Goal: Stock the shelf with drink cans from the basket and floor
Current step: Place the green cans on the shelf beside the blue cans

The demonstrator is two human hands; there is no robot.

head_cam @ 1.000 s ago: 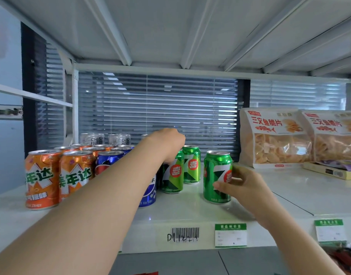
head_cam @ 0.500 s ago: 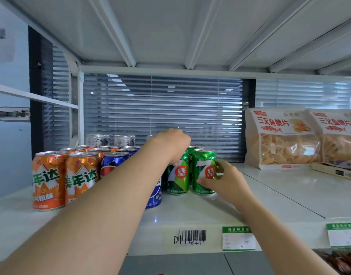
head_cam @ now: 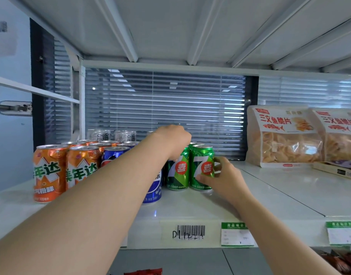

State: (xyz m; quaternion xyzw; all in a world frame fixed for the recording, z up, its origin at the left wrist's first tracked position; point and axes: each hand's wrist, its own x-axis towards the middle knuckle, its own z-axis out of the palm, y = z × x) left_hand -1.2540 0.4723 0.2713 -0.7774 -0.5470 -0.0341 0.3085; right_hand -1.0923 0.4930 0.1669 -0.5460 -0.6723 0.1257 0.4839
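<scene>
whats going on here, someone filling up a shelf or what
Yes, a person is stocking a white shelf with drink cans. The right hand grips a green can standing upright on the shelf, right beside a second green can. The left hand reaches over the top of that second can, but its fingers are hidden, so its grip is unclear. Orange cans and a blue can stand to the left, and snack bags to the right.

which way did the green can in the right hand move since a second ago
Yes: the can in the right hand moved left and deeper, from behind the price tag to beside the other green can.
</scene>
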